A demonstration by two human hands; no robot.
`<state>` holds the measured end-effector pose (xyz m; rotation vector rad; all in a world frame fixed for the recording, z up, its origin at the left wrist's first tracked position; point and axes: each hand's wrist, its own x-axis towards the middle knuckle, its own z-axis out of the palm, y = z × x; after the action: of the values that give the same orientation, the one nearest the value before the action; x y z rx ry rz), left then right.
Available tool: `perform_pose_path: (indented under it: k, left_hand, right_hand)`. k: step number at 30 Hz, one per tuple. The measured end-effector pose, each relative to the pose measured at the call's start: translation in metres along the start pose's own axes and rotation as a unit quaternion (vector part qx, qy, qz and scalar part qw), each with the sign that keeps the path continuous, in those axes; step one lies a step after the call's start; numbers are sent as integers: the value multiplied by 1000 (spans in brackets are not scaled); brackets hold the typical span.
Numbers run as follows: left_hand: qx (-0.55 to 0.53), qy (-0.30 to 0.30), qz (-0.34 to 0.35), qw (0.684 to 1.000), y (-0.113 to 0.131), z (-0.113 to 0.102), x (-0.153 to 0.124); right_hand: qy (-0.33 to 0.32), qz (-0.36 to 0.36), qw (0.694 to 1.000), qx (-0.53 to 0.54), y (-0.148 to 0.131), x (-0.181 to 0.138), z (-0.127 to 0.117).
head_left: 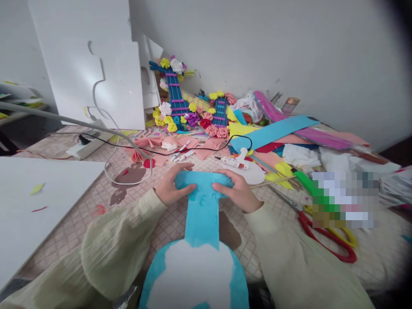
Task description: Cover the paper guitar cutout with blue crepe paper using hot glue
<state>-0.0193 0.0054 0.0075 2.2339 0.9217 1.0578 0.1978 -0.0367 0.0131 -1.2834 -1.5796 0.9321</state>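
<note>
A guitar-shaped cutout (202,219) lies in front of me, its neck and head covered in light blue paper. The round body shows white in the middle with blue paper along its edge, and its lower end runs out of view. My left hand (174,184) grips the left end of the head, thumb on top. On the right end, my right hand (236,188) holds it the same way. Behind the head, a white glue gun (236,161) rests on a white oval piece.
Flower-decorated paper guitars (175,92) lean at the back. Red-handled scissors (325,236) lie right, near a blue paper strip (277,132). A white board (41,206) lies left. A grey cable (96,124) and a power strip (85,143) cross the back left.
</note>
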Motion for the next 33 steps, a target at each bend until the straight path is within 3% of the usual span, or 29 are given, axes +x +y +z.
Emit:
perform_pose_path:
  k: [4,7,12,19,28,33]
  left_hand:
    - [99,-28,145,984,1,-6,-1]
    - [154,-45,197,967,0,-10,-1]
    - [151,-33,267,951,-1,-14,1]
    - [170,-20,263,950,1,-17,1]
    - [160,-31,196,967,-3,-15,0]
    - [141,-48,208,967,-4,-12,1]
  right_hand:
    - [4,-1,1000,9,3,1,-2]
    - [12,9,1000,-1,6,3,-3]
    - [14,17,1000,-6,8,5,-4]
    - [22,21,1000,-4,6,5,-7]
    - [4,33,999,6,9,6,-7]
    - [3,25,1000,-14,9,5,-8]
